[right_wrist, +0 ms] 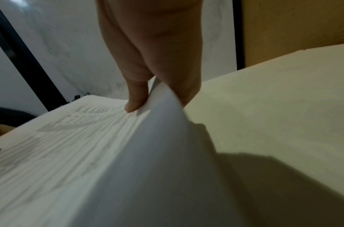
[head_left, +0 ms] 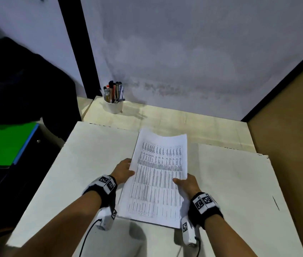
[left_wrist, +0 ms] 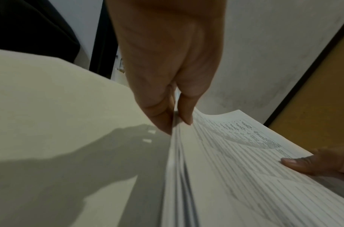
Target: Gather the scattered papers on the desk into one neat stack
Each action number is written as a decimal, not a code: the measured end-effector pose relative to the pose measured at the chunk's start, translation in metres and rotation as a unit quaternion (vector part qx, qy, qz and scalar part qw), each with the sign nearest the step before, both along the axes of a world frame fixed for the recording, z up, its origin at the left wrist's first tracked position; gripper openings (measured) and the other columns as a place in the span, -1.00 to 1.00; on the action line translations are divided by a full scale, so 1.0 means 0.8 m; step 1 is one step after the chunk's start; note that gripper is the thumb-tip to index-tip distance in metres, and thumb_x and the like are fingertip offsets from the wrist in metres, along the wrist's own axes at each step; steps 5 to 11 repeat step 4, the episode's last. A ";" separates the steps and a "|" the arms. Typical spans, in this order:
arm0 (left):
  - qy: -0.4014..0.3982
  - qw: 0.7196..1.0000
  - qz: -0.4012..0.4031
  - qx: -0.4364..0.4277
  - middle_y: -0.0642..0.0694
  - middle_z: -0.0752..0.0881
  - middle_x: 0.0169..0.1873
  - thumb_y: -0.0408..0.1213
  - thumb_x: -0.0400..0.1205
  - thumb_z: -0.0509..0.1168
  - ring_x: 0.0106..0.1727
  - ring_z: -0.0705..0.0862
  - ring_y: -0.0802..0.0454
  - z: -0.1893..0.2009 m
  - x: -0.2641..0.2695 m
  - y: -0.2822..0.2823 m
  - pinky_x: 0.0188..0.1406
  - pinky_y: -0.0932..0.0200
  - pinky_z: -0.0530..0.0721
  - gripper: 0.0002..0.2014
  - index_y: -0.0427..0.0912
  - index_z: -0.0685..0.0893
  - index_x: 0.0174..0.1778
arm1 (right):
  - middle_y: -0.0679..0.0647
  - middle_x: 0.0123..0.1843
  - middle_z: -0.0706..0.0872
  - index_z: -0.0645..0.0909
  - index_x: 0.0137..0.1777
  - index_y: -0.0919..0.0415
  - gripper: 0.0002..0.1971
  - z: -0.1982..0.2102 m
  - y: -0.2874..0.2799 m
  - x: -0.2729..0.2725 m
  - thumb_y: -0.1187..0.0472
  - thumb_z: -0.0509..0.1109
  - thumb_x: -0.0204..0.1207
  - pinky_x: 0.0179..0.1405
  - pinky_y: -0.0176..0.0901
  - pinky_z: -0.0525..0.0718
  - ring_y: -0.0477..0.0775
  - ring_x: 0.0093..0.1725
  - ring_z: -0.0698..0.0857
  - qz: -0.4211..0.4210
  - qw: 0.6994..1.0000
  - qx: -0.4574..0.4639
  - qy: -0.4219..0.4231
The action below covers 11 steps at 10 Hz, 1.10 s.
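Note:
A stack of white papers (head_left: 158,175) printed with dense tables is lifted a little above the pale desk (head_left: 84,164), its shadow on the surface below. My left hand (head_left: 123,170) pinches the stack's left edge, thumb on top, fingers beneath. My right hand (head_left: 185,184) pinches the right edge the same way. In the left wrist view the sheets' edges (left_wrist: 178,169) show several layers under my left hand (left_wrist: 174,121). In the right wrist view the paper's right edge (right_wrist: 163,122) curls up between thumb and fingers of my right hand (right_wrist: 157,99). The far end of the stack bows upward.
A white cup of pens (head_left: 114,104) stands at the desk's back left by the grey wall. A green folder (head_left: 0,143) lies on a dark unit left of the desk. A brown partition (head_left: 295,127) borders the right side.

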<state>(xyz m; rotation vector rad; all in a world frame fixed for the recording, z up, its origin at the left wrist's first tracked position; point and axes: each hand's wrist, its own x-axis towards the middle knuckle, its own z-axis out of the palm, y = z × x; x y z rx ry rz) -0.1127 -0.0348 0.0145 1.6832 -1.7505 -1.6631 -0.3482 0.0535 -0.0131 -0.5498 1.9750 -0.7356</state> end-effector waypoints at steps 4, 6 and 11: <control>-0.104 0.993 0.044 -0.023 -0.43 0.52 0.31 -0.55 0.49 0.27 0.30 0.56 -0.29 -0.033 -0.010 -0.021 0.17 0.08 0.54 -0.44 -0.33 0.34 0.44 | 0.37 0.41 0.51 0.32 0.43 0.43 -0.36 0.002 -0.014 0.001 0.28 0.48 0.41 0.24 -0.10 0.51 0.29 0.37 0.53 0.003 0.995 0.051 0.080; -0.104 0.993 0.044 -0.023 -0.43 0.52 0.31 -0.55 0.49 0.27 0.30 0.56 -0.29 -0.033 -0.010 -0.021 0.17 0.08 0.54 -0.44 -0.33 0.34 0.44 | 0.37 0.41 0.51 0.32 0.43 0.43 -0.36 0.002 -0.014 0.001 0.28 0.48 0.41 0.24 -0.10 0.51 0.29 0.37 0.53 0.003 0.995 0.051 0.080; -0.104 0.993 0.044 -0.023 -0.43 0.52 0.31 -0.55 0.49 0.27 0.30 0.56 -0.29 -0.033 -0.010 -0.021 0.17 0.08 0.54 -0.44 -0.33 0.34 0.44 | 0.37 0.41 0.51 0.32 0.43 0.43 -0.36 0.002 -0.014 0.001 0.28 0.48 0.41 0.24 -0.10 0.51 0.29 0.37 0.53 0.003 0.995 0.051 0.080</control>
